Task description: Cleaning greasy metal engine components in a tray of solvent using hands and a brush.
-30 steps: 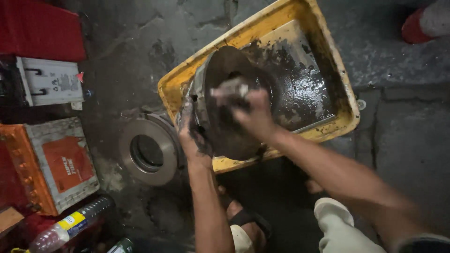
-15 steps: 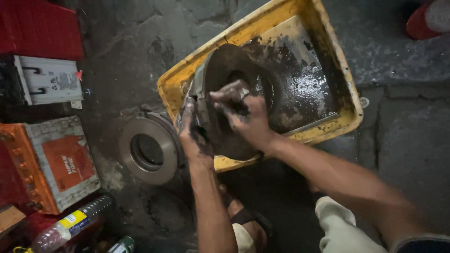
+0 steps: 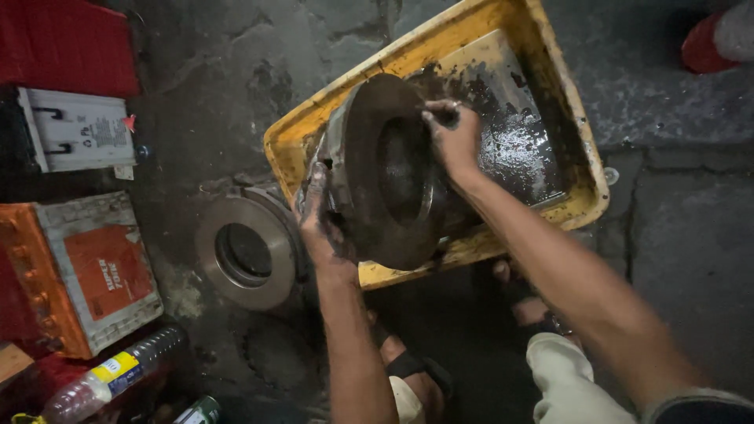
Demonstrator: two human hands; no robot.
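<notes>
left hand [image 3: 318,224]: grip closed on the near rim of the dirty brake disc [image 3: 385,169], fingers wrapped over its edge, black with grime.
right hand [image 3: 452,133]: fingers pinched together at the far rim of the disc's face; whether something small sits in that grip, cannot tell.
dirty brake disc: stands tilted on edge, lower part resting on the near wall of the yellow tub [image 3: 577,102], hub hole facing the right hand.
yellow tub: on the floor [image 3: 675,204], holds dark oily liquid.
second brake disc [image 3: 245,253]: lies flat on the floor, just left of the tub.
left side: orange and white battery box [image 3: 98,271], white battery [image 3: 75,137], plastic bottle [image 3: 110,377].
bottom: sandalled foot [image 3: 412,373], light trouser knee [image 3: 569,385].
</notes>
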